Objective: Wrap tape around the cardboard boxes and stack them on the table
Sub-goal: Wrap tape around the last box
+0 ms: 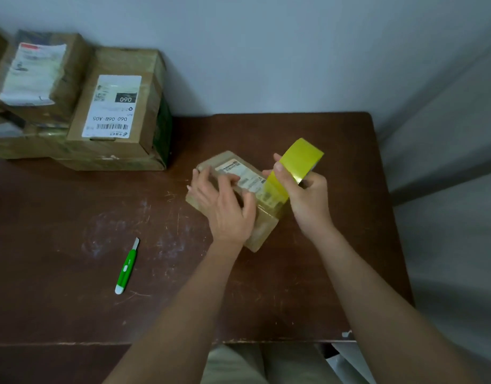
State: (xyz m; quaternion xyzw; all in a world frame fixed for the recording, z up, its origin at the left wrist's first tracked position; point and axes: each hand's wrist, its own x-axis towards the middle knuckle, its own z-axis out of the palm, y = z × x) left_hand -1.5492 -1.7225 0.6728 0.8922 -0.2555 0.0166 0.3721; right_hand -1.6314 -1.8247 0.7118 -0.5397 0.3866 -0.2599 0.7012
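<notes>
The brown desk [266, 273] is carrying a stack of taped boxes [100, 112], sitting well away to the far left of the fingers. The small cardboard box [262, 225] is lying under the left hand [225, 209], whose straight fingers [227, 181] are pressing its top. The right hand [308, 195] is gripping the yellow tape roll [302, 159], its strip reaching the box. A green cutter [126, 268] is lying left of both hands.

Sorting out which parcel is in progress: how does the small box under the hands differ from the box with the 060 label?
The small box lies flat on the table, held by the left hand; the 060-label box sits on a stack. The small box looks smaller. Yellow tape, in the right hand, runs onto it. Both are brown cardboard with white labels.
</notes>
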